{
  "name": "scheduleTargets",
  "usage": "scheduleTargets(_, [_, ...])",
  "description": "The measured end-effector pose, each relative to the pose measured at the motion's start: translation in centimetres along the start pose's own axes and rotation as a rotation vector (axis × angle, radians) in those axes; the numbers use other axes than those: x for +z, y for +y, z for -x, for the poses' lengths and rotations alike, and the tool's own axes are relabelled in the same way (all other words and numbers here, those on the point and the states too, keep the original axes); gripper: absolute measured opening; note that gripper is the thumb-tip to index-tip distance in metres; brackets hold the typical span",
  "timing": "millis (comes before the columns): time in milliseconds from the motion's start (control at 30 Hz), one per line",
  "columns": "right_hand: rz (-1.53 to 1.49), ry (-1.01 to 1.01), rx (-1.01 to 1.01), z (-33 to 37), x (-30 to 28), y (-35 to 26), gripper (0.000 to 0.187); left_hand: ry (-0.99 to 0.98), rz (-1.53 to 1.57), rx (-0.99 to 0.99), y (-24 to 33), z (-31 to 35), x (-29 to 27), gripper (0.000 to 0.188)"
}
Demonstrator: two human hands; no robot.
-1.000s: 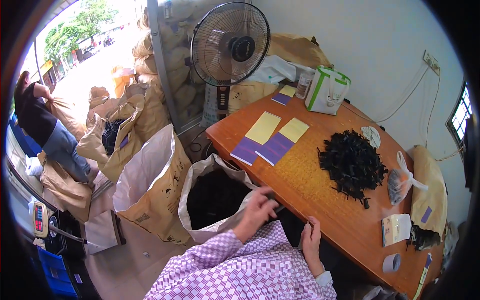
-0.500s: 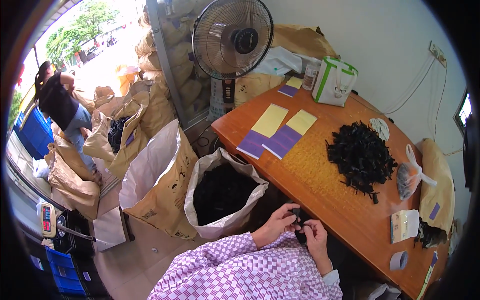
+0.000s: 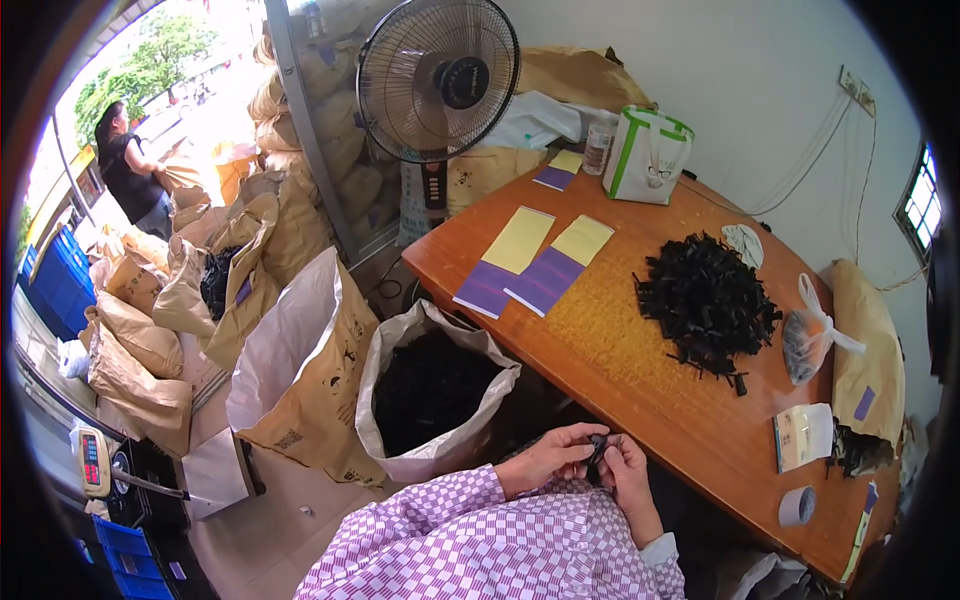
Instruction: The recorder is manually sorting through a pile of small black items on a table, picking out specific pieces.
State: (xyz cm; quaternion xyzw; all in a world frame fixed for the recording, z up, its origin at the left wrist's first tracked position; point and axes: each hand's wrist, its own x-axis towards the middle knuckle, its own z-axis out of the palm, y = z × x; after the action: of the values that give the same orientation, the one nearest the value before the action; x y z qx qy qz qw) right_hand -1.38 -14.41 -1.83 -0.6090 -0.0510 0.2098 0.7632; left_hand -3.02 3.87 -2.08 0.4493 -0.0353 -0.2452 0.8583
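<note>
Over my lap, just off the table's near edge, both hands meet around a small black strip-like piece (image 3: 597,449). My left hand (image 3: 550,458) pinches it from the left with thumb and forefinger. Bent fingers of my right hand (image 3: 626,472) close on its other side and hide part of it. A heap of similar short black pieces (image 3: 705,305) lies on the wooden table (image 3: 640,420) beyond my hands. To the left of my hands, an open white-lined sack (image 3: 372,425) on the floor holds a mass of black pieces.
Purple-and-yellow cards (image 3: 545,275), a green-and-white bag (image 3: 648,155), a tied plastic bag (image 3: 808,340) and a tape roll (image 3: 797,506) lie on the table. A fan (image 3: 440,80) stands behind it. Left are paper sacks (image 3: 300,360), a scale (image 3: 92,460) and a person (image 3: 135,175).
The black piece has turned between my fingers, and my hands have closed in around it. The person at the far left has moved back and stands more upright. My view has shifted slightly.
</note>
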Motion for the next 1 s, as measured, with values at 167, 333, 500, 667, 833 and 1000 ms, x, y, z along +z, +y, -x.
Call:
scheduleTargets(167, [-0.119,-0.042,0.078,-0.3,-0.5,0.7,0.009,-0.059,-0.11,-0.028,0.3,0.1,0.1,0.035])
scheduleTargets(333, [-0.031,-0.045,0.076,0.2,-0.7,0.6,0.009,0.004,-0.268,0.054,0.1,0.0,0.8,0.039])
scheduleTargets(500, [0.123,0.061,0.045,0.6,-0.8,1.1,0.007,-0.024,-0.555,0.104,-2.7,-1.0,0.7,0.049])
scheduleTargets(667, [0.607,0.145,-0.3,0.1,-1.3,1.8,0.017,0.052,-0.976,0.327,-1.5,-1.6,1.8,0.049])
scheduleTargets(833, [0.182,0.076,-0.194,0.2,0.1,-0.1,0.019,0.128,-0.481,0.187,-0.2,-2.3,1.2,0.033])
scheduleTargets(1000, [0.276,0.036,-0.215,-0.2,-0.8,1.0,0.019,0.063,-0.554,0.153,-0.5,-3.7,0.3,0.032])
